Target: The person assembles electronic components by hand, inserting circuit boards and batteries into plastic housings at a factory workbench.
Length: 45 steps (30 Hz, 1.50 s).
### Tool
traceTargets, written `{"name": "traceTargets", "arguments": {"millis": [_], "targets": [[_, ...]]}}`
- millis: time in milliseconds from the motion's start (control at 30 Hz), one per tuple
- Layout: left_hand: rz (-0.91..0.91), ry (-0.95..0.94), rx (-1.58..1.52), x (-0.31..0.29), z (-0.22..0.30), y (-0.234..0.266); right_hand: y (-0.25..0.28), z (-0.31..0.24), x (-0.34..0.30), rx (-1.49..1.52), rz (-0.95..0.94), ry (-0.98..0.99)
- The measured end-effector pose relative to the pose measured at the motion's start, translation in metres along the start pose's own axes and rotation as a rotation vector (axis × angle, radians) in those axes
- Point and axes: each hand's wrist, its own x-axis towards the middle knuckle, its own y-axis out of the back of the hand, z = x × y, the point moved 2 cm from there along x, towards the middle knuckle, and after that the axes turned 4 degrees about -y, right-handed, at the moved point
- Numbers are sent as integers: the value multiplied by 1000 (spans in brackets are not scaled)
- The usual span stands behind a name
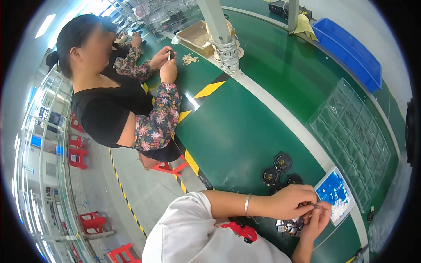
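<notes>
My left hand [291, 201], below a silver bracelet, is closed with its fingertips pinched together. Facing it, my right hand [318, 221] is closed too, and the fingertips of both meet around a small dark piece too tiny and covered to name. Several round black parts [282, 162] with yellowish centres lie on the green table beside my left hand. Partly hidden under my hands is a pile of small silver and dark square pieces [287, 227]. Just beyond my fingers, a shallow white tray [321, 180] has a blue inside and many tiny white bits.
A clear plastic compartment tray [351, 140] and a blue bin [351, 50] lie along the far side. A white post [215, 22] rises from the table's ledge. To the left, a co-worker [109, 96] in floral sleeves holds a small dark item near a box [184, 41] of beige pieces.
</notes>
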Motion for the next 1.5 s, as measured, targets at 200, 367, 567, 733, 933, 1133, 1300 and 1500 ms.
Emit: {"name": "traceTargets", "arguments": {"millis": [200, 367, 567, 733, 933, 1133, 1300, 1500], "targets": [[-94, 35, 59, -8, -7, 0, 2, 7, -1, -98, -43, 30], [-83, 38, -9, -9, -10, 1, 2, 2, 0, -162, 34, 117], [-29, 52, -30, -11, -10, -4, 6, -12, 5, -281, 63, 243], [-105, -5, 117, -13, -5, -3, 1, -22, 1, -437, -47, 283], [-99, -63, 75, -16, -2, -6, 2, -23, -1, -516, -26, 326], [-63, -135, 129, -16, 8, -3, 4, -30, -3, -674, -93, 441], [40, -103, 18, -7, 14, -1, -10, -15, -4, -117, -219, 144], [100, 176, -413, -2, 7, 3, -11, -8, 0, -189, -214, -209]]}}
